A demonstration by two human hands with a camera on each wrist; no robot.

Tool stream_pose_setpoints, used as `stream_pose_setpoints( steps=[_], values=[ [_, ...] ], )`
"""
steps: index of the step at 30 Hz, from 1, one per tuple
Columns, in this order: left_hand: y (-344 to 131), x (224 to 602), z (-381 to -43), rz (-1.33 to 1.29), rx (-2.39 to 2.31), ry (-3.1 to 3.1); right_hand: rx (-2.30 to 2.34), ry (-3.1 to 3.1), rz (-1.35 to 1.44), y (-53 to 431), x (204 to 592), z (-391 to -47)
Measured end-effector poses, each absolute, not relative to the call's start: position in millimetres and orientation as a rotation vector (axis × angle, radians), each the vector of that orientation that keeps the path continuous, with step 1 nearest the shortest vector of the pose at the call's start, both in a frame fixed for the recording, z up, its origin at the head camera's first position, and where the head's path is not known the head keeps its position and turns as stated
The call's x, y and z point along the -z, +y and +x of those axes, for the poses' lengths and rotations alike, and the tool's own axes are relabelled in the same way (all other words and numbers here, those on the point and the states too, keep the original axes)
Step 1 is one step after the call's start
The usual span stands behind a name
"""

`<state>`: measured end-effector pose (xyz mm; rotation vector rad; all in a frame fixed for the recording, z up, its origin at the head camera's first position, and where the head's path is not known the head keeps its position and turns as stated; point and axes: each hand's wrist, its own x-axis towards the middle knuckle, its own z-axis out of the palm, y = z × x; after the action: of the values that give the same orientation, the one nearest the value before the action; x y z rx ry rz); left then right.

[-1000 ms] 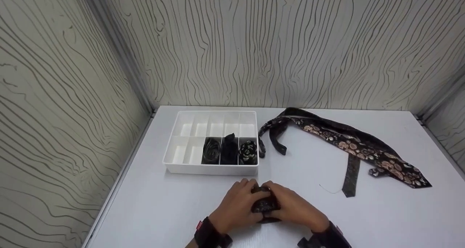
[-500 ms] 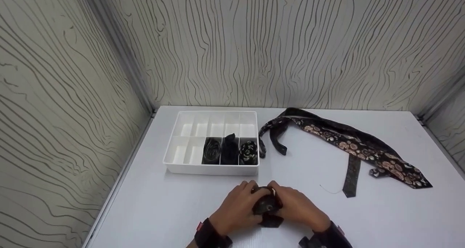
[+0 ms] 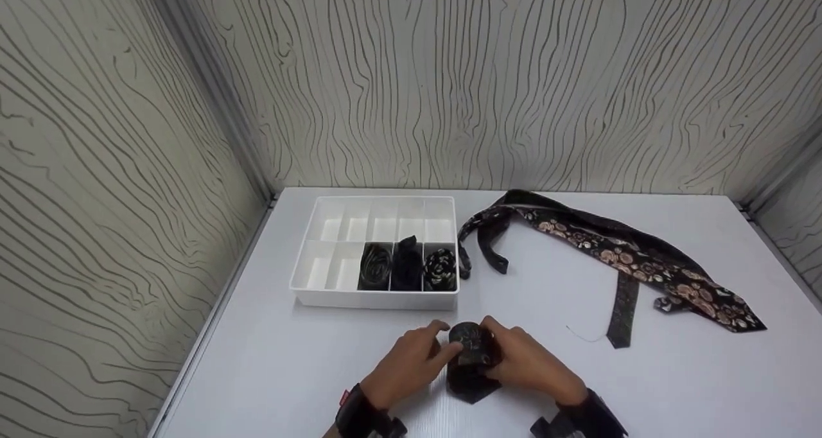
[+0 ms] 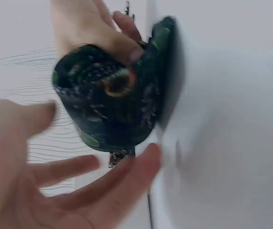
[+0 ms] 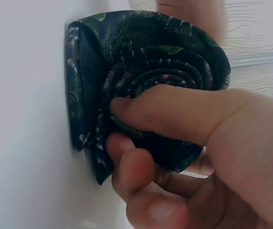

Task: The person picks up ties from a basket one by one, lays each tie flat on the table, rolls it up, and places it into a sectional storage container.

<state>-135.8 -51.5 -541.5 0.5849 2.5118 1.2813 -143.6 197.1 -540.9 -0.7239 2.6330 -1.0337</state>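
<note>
A dark necktie with a green leaf pattern (image 3: 467, 377), wound into a thick roll, stands at the front of the white table (image 3: 289, 367). Its pointed loose end lies toward me. My right hand (image 3: 533, 366) grips the roll from the right; in the right wrist view its thumb presses on the spiral layers of the necktie (image 5: 148, 36). On the other side, my left hand (image 3: 401, 367) has its fingers spread close around the roll. The left wrist view shows these left fingers (image 4: 122, 191) mostly apart from the cloth.
Behind the hands is a white divided box (image 3: 372, 300); three rolled ties, including a patterned one (image 3: 440, 270), fill compartments at its front right. Unrolled floral ties (image 3: 616, 255) stretch across the table's right side, with a narrow dark tie end (image 3: 621, 316) below. Wood-patterned walls (image 3: 449, 91) enclose the back and sides.
My left hand has loosened and shifted slightly left off the roll. The rolled necktie has turned, showing more of its outer face and its loose end. My right hand keeps its hold.
</note>
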Motion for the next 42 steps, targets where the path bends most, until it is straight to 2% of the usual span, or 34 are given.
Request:
stream_pose_setpoints(
  steps=[12, 21, 26, 34, 42],
  values=[
    [-41, 544, -138, 0.337, -1.676, 2.182, 1.086, 2.738, -0.794, 186, 530, -138],
    [-43, 542, -145, 0.372, -1.871, 2.235, 1.174, 2.682, -0.84, 188, 523, -135],
    [-44, 539, -147, 0.405, -1.911, 2.305, 1.341, 2.66, -0.749, 192, 519, -138],
    [-45, 529, -149, 0.452, -1.807, 2.337, 1.489, 2.529, -0.673, 187, 518, -149],
    [-52, 512, -166, 0.465, -1.738, 2.511, 1.595, 2.503, -0.746, 180, 516, -167]
  ],
)
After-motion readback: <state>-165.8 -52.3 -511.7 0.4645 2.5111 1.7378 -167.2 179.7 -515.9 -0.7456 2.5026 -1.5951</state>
